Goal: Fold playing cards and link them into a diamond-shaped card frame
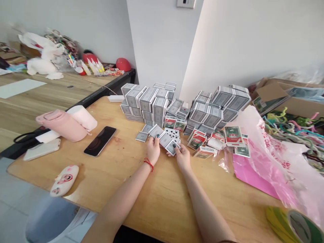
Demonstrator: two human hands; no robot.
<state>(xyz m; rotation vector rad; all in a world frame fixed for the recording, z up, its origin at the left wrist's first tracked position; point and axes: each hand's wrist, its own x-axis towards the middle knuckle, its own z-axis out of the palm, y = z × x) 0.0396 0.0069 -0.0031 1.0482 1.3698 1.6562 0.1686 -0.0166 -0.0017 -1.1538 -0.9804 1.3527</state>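
Note:
Between my two hands is a short fan of playing cards [162, 137] with grey patterned backs facing up. My left hand [154, 147] grips the fan's left end, thumb on top. At its right end, my right hand [181, 156] pinches the cards with the thumb over the backs. Just behind them lie face-up cards [172, 132] showing black pips. Left of the fan, a few face-down cards [142, 136] rest on the table. Tall stacks of card decks [147, 103] rise behind, with another group of stacked decks [212, 108] to the right.
Red and green card boxes [233, 135] and crumpled pink-white plastic [268, 148] lie on the right. A roll of tape [291, 222] is at the near right corner. On the left are a phone [100, 141], a pink tumbler [62, 125] and a white decorated case [64, 180].

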